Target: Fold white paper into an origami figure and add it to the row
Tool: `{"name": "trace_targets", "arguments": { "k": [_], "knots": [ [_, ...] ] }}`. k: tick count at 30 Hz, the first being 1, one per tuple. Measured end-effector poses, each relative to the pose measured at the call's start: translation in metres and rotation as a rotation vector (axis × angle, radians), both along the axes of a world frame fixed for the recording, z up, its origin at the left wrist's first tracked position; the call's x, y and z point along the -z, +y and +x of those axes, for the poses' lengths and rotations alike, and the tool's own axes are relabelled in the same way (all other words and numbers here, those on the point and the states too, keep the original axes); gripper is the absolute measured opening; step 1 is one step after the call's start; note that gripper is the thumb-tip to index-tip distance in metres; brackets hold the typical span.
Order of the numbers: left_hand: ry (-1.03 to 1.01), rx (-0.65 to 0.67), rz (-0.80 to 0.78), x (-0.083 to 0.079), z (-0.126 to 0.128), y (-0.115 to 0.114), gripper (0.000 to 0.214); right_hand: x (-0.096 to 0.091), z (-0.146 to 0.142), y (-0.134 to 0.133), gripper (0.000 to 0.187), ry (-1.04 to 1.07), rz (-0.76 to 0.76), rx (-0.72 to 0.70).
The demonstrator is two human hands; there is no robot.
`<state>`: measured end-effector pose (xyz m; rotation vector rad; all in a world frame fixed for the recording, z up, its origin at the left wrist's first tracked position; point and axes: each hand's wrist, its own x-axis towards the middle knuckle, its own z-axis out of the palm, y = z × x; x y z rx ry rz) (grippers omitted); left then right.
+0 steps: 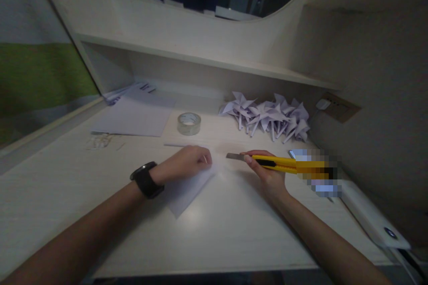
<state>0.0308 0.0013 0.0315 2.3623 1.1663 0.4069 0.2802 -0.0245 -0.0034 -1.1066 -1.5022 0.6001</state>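
My left hand (187,162), with a black watch on its wrist, rests with curled fingers on a white sheet of paper (187,189) lying on the desk (234,236). My right hand (267,173) grips a yellow utility knife (274,163). The knife's blade is out and points left toward the paper's edge, just short of my left fingers.
A roll of clear tape (189,123) stands behind the paper. A heap of folded paper pinwheels (267,118) lies at the back right. Loose sheets (133,116) lie at the back left. A white power strip (371,218) runs along the right edge, under a shelf.
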Motion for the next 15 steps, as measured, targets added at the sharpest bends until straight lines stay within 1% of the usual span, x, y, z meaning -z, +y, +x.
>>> {"name": "trace_targets", "arguments": {
  "k": [2,4,5,7,8,11,15],
  "knots": [
    [-0.042,-0.035,0.024,-0.003,-0.002,0.003,0.018,0.001,0.003,0.004,0.019,-0.174,0.097,0.050],
    [-0.086,-0.076,0.044,-0.003,-0.004,0.006,0.022,0.003,0.008,0.008,0.019,-0.355,0.255,0.034],
    [-0.114,-0.093,0.042,-0.002,-0.004,0.007,0.024,0.004,0.011,0.010,0.019,-0.430,0.347,-0.011],
    [-0.182,-0.106,0.012,0.001,-0.005,0.009,0.027,0.007,0.018,0.015,0.023,-0.571,0.466,-0.149],
    [-0.217,-0.110,-0.001,0.002,-0.004,0.010,0.027,0.009,0.021,0.018,0.025,-0.630,0.512,-0.185],
    [-0.307,-0.136,-0.001,0.006,-0.003,0.013,0.023,0.013,0.028,0.022,0.029,-0.786,0.584,-0.176],
    [-0.403,-0.112,0.002,0.011,-0.002,0.017,0.022,0.018,0.031,0.022,0.029,-1.013,0.581,-0.113]
  ]
}}
